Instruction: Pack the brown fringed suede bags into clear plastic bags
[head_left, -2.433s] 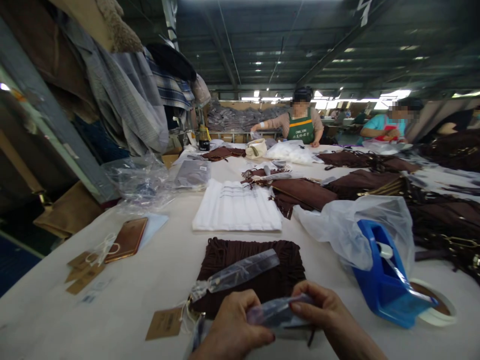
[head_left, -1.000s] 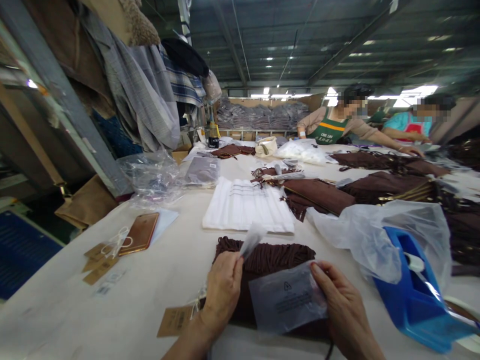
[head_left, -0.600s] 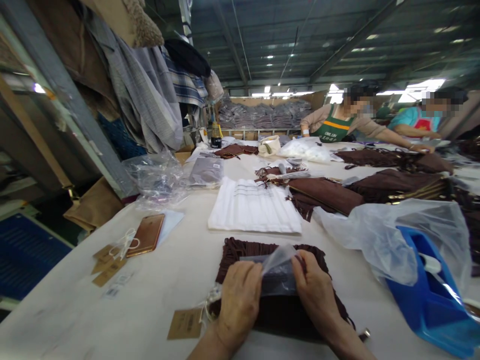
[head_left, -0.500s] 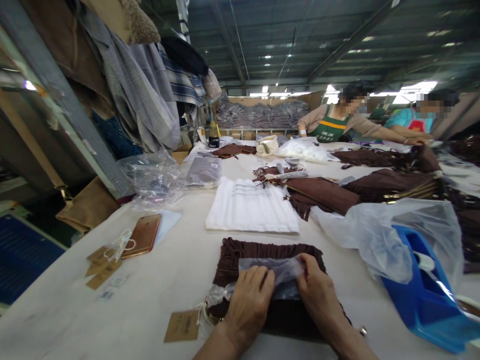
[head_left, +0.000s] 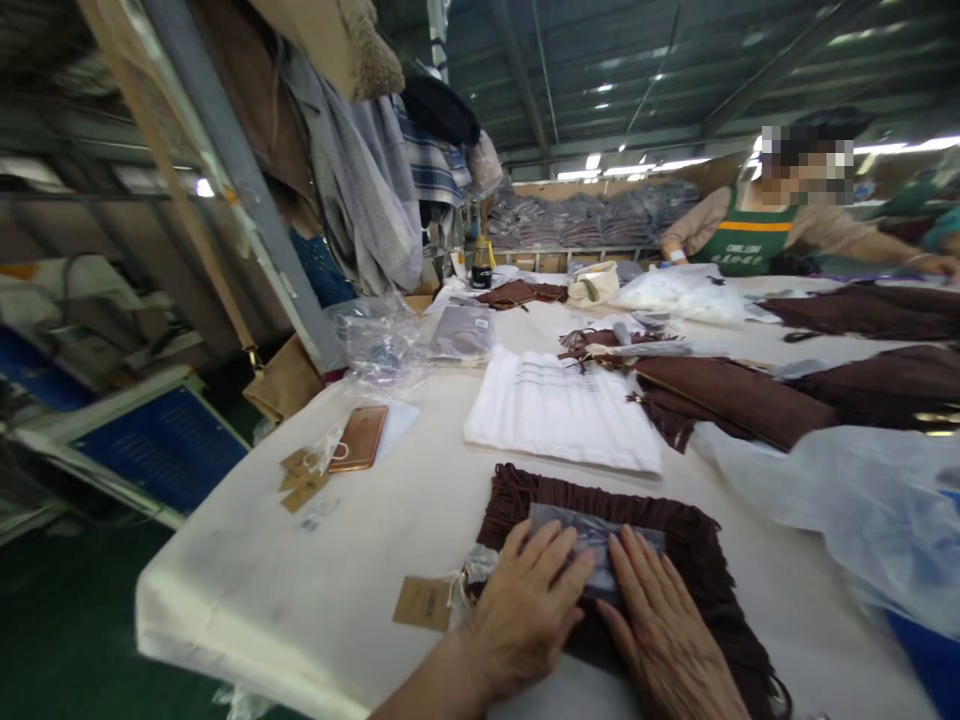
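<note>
A dark brown fringed bag (head_left: 697,560) lies flat on the white table (head_left: 390,520) in front of me. A small clear plastic pouch (head_left: 592,535) rests on top of it. My left hand (head_left: 529,605) lies flat with fingers stretched out, pressing on the pouch's left part. My right hand (head_left: 664,635) lies flat beside it, fingers spread, pressing the pouch's right part. A brown paper tag (head_left: 424,603) on a string hangs off the bag's left corner.
A stack of white folded cloth (head_left: 559,410) lies beyond the bag. A copper-coloured phone (head_left: 360,438) and loose tags (head_left: 300,485) sit at left. More brown bags (head_left: 742,395) and a crumpled plastic bag (head_left: 862,510) lie right. A person in a green apron (head_left: 750,240) works at the far end.
My hands folded the clear pouch, laid it on the brown bag and now press it flat with open palms. The view has swung left, and the blue tape dispenser has left view.
</note>
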